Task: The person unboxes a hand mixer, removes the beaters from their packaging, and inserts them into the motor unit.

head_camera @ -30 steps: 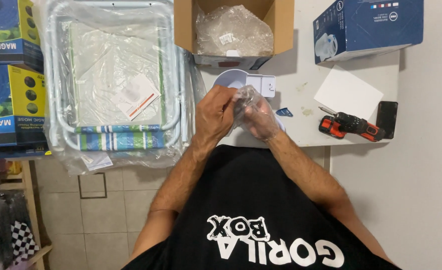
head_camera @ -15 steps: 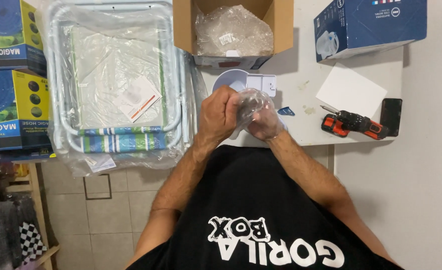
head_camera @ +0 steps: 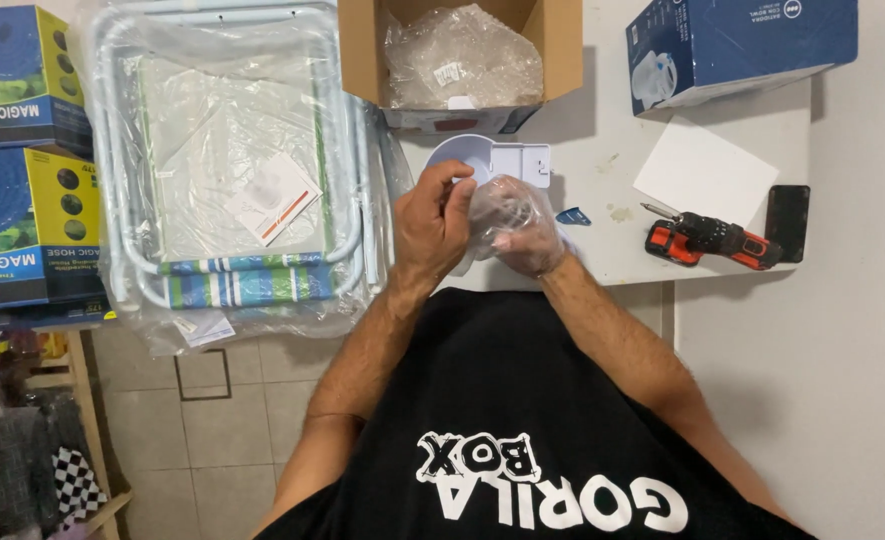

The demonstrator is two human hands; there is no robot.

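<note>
At frame centre, left hand [head_camera: 430,225] and right hand [head_camera: 527,235] both gripping a clear plastic bag [head_camera: 502,205], still wrapped; white round gadget [head_camera: 487,160] waiting on table [head_camera: 602,150].

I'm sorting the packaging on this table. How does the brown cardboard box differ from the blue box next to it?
The brown cardboard box stands open, flaps up, with crumpled clear plastic wrap inside; the blue box is shut. The brown cardboard box is plain, while the blue box carries a printed picture of a white appliance. The brown cardboard box sits square to the table's far edge; the blue box lies skewed. Both rest on the white table.
</note>
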